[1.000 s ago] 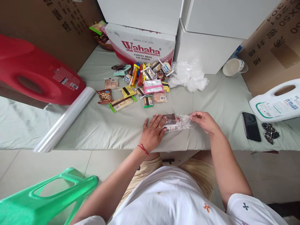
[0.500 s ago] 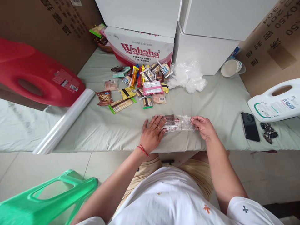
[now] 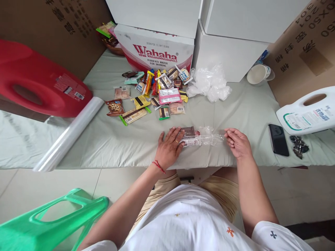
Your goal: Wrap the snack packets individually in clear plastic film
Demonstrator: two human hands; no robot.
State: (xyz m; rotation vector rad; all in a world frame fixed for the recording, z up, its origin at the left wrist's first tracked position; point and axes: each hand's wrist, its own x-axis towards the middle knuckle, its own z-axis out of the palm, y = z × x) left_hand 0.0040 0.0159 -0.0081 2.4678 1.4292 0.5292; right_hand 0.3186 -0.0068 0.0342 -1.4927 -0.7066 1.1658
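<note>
My left hand (image 3: 169, 144) lies flat, fingers out, over the left part of a clear plastic bag (image 3: 209, 136) on the table. Inside the bag are a dark brown snack packet (image 3: 188, 131) and a white packet (image 3: 193, 141) with dark print; my hand covers their left ends. At the bag's loose right end, my right hand (image 3: 237, 142) is closed in a pinch. Its fingertips are at the bag's stretched edge, though the thin film between them is hard to make out.
Beyond my hands lies a pile of wrapped snacks (image 3: 164, 87) beside crumpled clear plastic bags (image 3: 209, 83). A plastic film roll (image 3: 69, 134) and red jug (image 3: 42, 80) stand left. On the right are a phone (image 3: 278, 140), keys (image 3: 299, 146) and white jug (image 3: 309, 111).
My right hand has moved to the right, and the bag's loose end is drawn out further that way. The left hand stays pressed on the bag.
</note>
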